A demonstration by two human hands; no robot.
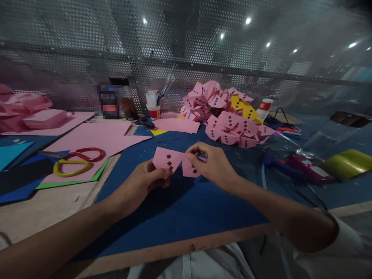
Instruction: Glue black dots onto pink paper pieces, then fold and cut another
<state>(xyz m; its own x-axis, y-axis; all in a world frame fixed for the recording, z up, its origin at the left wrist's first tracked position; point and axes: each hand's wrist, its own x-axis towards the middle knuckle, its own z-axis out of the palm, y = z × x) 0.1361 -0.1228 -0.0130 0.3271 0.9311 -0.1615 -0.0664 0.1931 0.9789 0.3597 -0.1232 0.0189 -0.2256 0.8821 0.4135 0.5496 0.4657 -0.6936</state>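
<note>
Over the blue table mat [186, 205], my left hand [149, 176] pinches a pink paper piece [163, 157] marked with dark diamonds. A second pink piece [189, 169] with similar diamonds is pinched by my right hand [210, 164]. The two pieces meet near their upper corners; whether they are joined there I cannot tell. Fingers cover parts of both. Behind my hands lies a row of pink diamond-marked pieces [232, 130], in front of a heap of folded pink paper pieces [205, 99] with blue and dark marks.
Scissors [72, 164] with red and yellow handles lie on coloured sheets at left. A blue glue gun [280, 164] and a purple tool [309, 168] rest at right with trailing cords. Paper cups [153, 110] stand at the back before a perforated metal screen [180, 42].
</note>
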